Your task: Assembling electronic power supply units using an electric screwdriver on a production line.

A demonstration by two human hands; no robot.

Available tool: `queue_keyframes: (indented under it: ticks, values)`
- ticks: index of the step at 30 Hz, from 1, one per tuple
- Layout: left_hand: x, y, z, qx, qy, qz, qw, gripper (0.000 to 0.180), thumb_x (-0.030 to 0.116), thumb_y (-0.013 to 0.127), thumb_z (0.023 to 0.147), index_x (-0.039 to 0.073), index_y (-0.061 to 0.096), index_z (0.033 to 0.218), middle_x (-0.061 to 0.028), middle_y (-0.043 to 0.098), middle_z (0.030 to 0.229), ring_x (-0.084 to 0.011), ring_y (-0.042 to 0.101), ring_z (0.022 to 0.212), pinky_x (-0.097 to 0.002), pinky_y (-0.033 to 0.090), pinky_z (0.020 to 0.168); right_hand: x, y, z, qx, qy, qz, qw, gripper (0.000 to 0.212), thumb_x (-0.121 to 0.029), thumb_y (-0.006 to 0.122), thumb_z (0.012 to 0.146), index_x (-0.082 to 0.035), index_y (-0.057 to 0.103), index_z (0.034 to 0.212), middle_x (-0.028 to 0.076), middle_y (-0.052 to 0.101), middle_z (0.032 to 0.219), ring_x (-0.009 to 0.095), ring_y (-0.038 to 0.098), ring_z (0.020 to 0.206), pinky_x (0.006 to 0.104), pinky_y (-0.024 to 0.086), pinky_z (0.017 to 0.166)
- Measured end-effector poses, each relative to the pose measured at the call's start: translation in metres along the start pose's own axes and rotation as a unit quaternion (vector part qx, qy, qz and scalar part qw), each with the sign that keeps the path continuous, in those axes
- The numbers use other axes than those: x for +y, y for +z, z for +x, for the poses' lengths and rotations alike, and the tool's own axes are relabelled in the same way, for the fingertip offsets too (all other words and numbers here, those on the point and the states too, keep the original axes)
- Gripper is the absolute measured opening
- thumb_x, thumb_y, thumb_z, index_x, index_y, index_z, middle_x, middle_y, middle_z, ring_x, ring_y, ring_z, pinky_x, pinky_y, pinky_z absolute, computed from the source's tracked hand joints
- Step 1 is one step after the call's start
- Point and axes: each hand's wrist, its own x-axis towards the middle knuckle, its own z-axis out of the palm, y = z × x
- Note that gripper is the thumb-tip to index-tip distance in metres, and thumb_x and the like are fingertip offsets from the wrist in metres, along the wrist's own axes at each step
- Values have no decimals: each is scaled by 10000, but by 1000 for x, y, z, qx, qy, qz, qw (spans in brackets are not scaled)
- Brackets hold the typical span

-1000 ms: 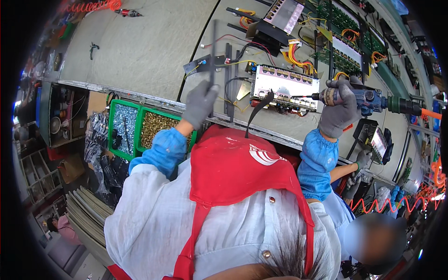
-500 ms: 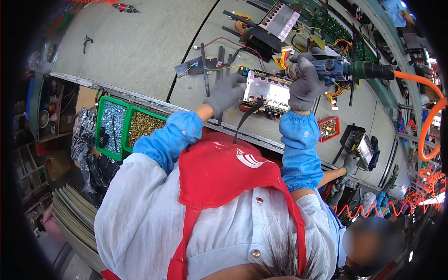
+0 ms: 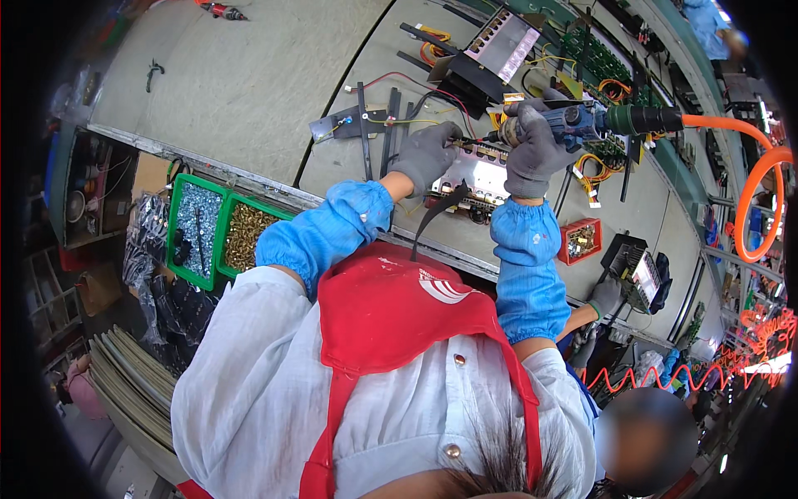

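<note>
My right hand, in a grey glove, is wrapped round a blue power screwdriver that lies sideways, its nose toward the left. An orange hose runs from its black rear end. Below the screwdriver's nose lies a circuit unit with a silver metal plate, and a black strap crosses its near edge. At this unit's far left corner is my gloved left hand, fingers bent together close to the screwdriver's tip. What those fingertips hold, if anything, is too small to make out.
Green bins of silver screws and brass screws stand at the left. A red box of small parts is at the right. Black strips and another metal-plated unit lie beyond. A co-worker's gloved hand is at lower right.
My left hand has moved right and away from me, onto the unit's far left corner. The screwdriver in my right hand has shifted slightly left, and the unit appears to have moved slightly.
</note>
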Motion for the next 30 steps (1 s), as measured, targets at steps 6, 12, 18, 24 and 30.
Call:
queue_keyframes:
  ticks: [6, 12, 18, 24, 30]
  values:
    - [2, -1, -1, -1, -3, -7, 1000, 289, 174, 576, 825, 104, 628, 1101, -163, 671, 1050, -331, 636, 987, -407, 485, 861, 5, -6, 6, -33, -31, -41, 998, 434, 49, 632, 711, 94, 534, 1132, 161, 665, 790, 180, 632, 635, 286, 505, 575]
    - [7, -2, 0, -4, -3, -3, 1000, 281, 185, 589, 827, 89, 640, 1087, -166, 673, 1034, -333, 639, 977, -398, 492, 857, 11, -11, 0, -79, 21, -24, 996, 359, 31, 638, 700, 70, 566, 1049, 136, 662, 774, 167, 647, 653, 289, 538, 611]
    - [0, -1, -1, 4, 10, -12, 1000, 289, 199, 594, 830, 76, 643, 1087, -171, 673, 1030, -334, 641, 973, -394, 497, 852, -9, 2, 7, -74, 2, -24, 997, 366, 51, 636, 706, 66, 563, 1064, 141, 667, 776, 187, 650, 662, 312, 544, 639]
    - [7, -4, -1, -2, 8, -2, 1000, 270, 168, 579, 832, 95, 638, 1086, -146, 681, 1031, -326, 634, 990, -406, 486, 866, -4, -1, 10, -66, -18, -8, 998, 388, 57, 642, 715, 71, 555, 1093, 142, 670, 781, 187, 650, 673, 312, 542, 653]
    - [2, -1, 0, 10, 21, -8, 1000, 282, 202, 587, 830, 84, 649, 1078, -161, 682, 1023, -326, 649, 968, -394, 501, 842, 2, -4, 10, -75, -24, -52, 996, 388, 55, 640, 713, 75, 556, 1091, 137, 669, 777, 185, 650, 674, 304, 536, 654]
